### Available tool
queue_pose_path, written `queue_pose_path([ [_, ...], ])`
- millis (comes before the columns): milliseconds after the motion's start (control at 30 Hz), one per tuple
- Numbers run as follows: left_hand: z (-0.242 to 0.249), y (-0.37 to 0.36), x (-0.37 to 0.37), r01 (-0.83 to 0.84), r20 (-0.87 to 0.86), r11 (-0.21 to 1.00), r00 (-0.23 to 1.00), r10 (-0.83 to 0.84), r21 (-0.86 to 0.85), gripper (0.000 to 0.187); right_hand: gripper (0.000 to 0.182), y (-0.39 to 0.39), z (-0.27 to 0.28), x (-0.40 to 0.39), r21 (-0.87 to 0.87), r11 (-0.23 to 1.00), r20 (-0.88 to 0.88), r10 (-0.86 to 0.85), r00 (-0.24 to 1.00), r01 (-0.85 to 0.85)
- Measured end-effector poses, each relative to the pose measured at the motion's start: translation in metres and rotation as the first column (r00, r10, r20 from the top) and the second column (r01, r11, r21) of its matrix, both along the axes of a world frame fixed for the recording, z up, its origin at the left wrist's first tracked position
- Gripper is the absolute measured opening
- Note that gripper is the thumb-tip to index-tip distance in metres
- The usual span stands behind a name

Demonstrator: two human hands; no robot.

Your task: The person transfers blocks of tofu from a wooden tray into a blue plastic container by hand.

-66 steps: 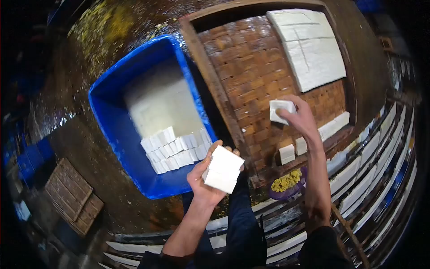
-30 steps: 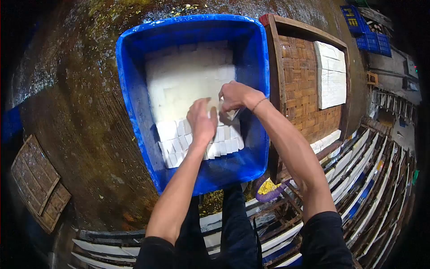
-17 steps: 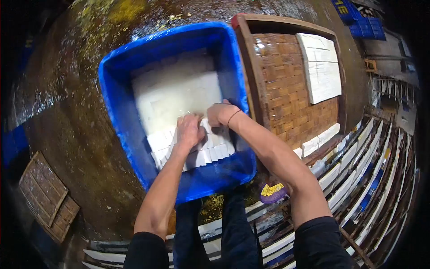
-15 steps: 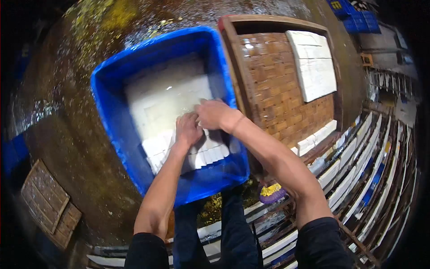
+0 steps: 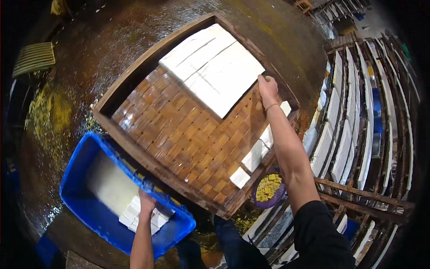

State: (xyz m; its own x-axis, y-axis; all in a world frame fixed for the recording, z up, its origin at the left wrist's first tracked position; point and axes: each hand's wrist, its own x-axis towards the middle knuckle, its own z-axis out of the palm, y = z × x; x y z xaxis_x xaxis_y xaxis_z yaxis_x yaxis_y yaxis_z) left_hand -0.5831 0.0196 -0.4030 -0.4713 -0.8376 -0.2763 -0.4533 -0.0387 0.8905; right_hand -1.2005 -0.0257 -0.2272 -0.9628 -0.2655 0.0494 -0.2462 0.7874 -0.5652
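Note:
A large white tofu slab (image 5: pixel 212 67), scored into blocks, lies on a woven tray (image 5: pixel 179 143) with a raised wooden frame. At the slab's right corner is my right hand (image 5: pixel 268 87), its fingers curled in against the edge. My left hand (image 5: pixel 147 202) reaches into a blue tub (image 5: pixel 96 219), close to the inner side of its rim; its fingers are largely hidden. Below that hand, white tofu blocks (image 5: pixel 134 214) sit in rows in cloudy liquid. A strip of tofu pieces (image 5: pixel 257 154) lies along the tray's near right side.
Under my right forearm stands a purple basket (image 5: pixel 268 190) of yellow pieces. Racks (image 5: pixel 354 116) holding long white slabs fill the right side. The floor (image 5: pixel 85 31) is wet, with yellow scraps at left. A slatted crate (image 5: pixel 35 59) stands far left.
My view has turned to the tray. My right hand has left the tub for the tofu slab's corner; my left hand remains in the tub. Both hands were together over the blocks before.

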Motion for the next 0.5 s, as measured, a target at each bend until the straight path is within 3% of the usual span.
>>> queue_pose_path([
  [67, 0.057, -0.01, -0.012, -0.076, 0.092, 0.989, 0.994, 0.064, 0.128, 0.05, 0.059, -0.012, -0.027, -0.05, -0.014, 0.999, 0.087, -0.049, 0.995, 0.05],
  [100, 0.059, -0.008, -0.008, -0.106, 0.195, 0.994, 0.975, 0.107, -0.019, 0.046, 0.062, -0.018, -0.023, -0.052, -0.02, 0.996, 0.17, -0.087, 0.982, 0.091],
  [133, 0.063, -0.007, -0.002, -0.037, 0.282, 0.98, 0.955, 0.093, -0.197, 0.045, 0.07, -0.018, -0.014, -0.057, -0.015, 1.0, 0.307, 0.014, 0.952, -0.01],
  [167, 0.066, -0.006, 0.006, 0.048, 0.366, 0.932, 0.926, 0.094, -0.36, 0.043, 0.07, -0.025, -0.047, -0.071, -0.123, 0.988, 0.261, -0.059, 0.963, 0.094],
  [200, 0.067, -0.002, 0.018, 0.058, 0.374, 0.93, 0.923, 0.088, -0.363, 0.043, 0.065, -0.031, -0.039, -0.058, -0.128, 0.988, 0.194, -0.059, 0.979, 0.085],
  [267, 0.07, 0.002, 0.048, -0.028, 0.592, 0.984, 0.795, 0.13, -0.177, 0.038, 0.049, -0.035, -0.049, -0.063, -0.148, 0.989, -0.016, 0.024, 1.0, -0.026],
  [300, 0.062, 0.003, 0.065, -0.007, 0.606, 0.994, 0.792, 0.074, -0.112, 0.035, 0.049, -0.035, -0.044, -0.063, -0.149, 0.989, -0.01, 0.019, 1.0, -0.021],
  [367, 0.053, 0.008, 0.081, 0.01, 0.611, 0.991, 0.788, 0.076, -0.136, 0.035, 0.051, -0.032, -0.028, -0.063, -0.183, 0.973, 0.059, 0.157, 0.986, -0.144],
  [433, 0.055, 0.007, 0.086, 0.027, 0.588, 0.985, 0.805, 0.08, -0.17, 0.036, 0.052, -0.026, -0.027, -0.077, -0.25, 0.957, 0.047, 0.165, 0.985, -0.148],
  [467, 0.058, 0.005, 0.086, 0.036, 0.566, 0.977, 0.82, 0.09, -0.208, 0.038, 0.055, -0.024, -0.017, -0.076, -0.406, 0.904, 0.187, 0.224, 0.957, -0.132],
  [500, 0.057, 0.005, 0.091, 0.036, 0.568, 0.978, 0.818, 0.09, -0.208, 0.038, 0.058, -0.021, -0.013, -0.074, -0.436, 0.886, 0.235, 0.28, 0.931, -0.156],
])
